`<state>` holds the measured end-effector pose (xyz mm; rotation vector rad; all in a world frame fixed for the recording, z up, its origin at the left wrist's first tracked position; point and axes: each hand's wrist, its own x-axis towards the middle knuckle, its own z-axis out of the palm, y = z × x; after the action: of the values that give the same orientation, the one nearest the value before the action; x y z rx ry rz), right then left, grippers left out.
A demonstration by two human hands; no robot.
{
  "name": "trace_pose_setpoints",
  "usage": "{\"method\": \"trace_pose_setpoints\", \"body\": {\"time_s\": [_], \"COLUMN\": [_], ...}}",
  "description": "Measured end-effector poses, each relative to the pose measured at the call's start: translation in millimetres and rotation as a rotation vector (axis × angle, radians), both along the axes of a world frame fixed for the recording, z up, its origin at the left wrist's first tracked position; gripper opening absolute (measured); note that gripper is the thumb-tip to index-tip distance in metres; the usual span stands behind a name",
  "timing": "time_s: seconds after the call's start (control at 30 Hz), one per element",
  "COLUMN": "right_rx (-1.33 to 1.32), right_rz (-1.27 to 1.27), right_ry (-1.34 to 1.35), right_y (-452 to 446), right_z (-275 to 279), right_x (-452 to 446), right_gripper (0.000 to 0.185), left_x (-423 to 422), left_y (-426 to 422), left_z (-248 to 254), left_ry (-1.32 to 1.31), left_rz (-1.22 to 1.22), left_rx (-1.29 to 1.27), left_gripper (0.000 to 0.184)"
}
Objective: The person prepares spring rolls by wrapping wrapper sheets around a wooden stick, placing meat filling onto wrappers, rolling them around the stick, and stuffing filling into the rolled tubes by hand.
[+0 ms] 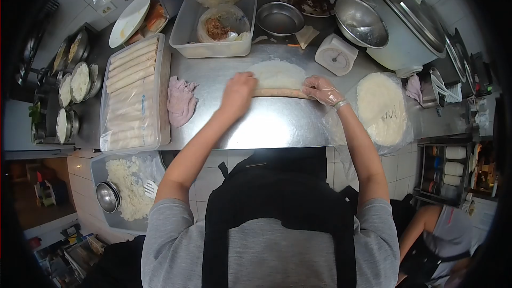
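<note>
A thin, translucent white wrapper sheet [280,72] lies flat on the steel counter. Along its near edge runs a long, narrow filled roll [280,92], pale brown through the wrapper. My left hand [238,95] has its fingers curled over the roll's left end. At the right end, my right hand [322,90], in a clear plastic glove, pinches the roll between thumb and fingers. A crumpled pink cloth [182,101] rests on the counter to the left of my left hand. Beyond my right hand sits a stack of round white wrappers [381,108] in plastic.
A tub of finished rolls [166,90] stands at left. Behind are a bin with bagged filling [210,49], a metal bowl [280,18] and a white scale [336,55]. Below the counter at left is a tray of white shreds [128,192]. Another person [450,229] is at lower right.
</note>
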<state>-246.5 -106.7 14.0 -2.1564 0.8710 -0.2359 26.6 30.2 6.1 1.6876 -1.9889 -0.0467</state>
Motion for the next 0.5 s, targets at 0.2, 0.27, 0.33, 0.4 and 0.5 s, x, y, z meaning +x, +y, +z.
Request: {"method": "trace_pose_setpoints", "body": {"time_s": [0.2,0.27,0.33,0.4,0.5], "right_rx": [-0.103,-0.272,-0.361,-0.460,-0.577], "right_rz": [0.000,-0.022,-0.074,-0.123,-0.037], "right_ry": [0.168,0.359,0.331,0.303,-0.156], "right_y": [-8,-13,-10,-5,20], "right_z": [9,10,11,12,7], "right_x": [3,6,12,19,29], "right_gripper": [0.022,0.023,0.021,0.019,0.014], "left_x": [-49,-46,-41,-36,-31], "left_y": [15,11,6,-2,-13], "left_z": [-12,-13,-14,-15,-17], "left_ry": [-0.055,-0.050,-0.046,-0.021,-0.080], "left_rz": [-0.230,-0.240,-0.242,-0.266,-0.259], "left_rx": [0.150,0.168,0.184,0.223,0.242], "left_gripper": [0.061,0.062,0.063,0.064,0.066]}}
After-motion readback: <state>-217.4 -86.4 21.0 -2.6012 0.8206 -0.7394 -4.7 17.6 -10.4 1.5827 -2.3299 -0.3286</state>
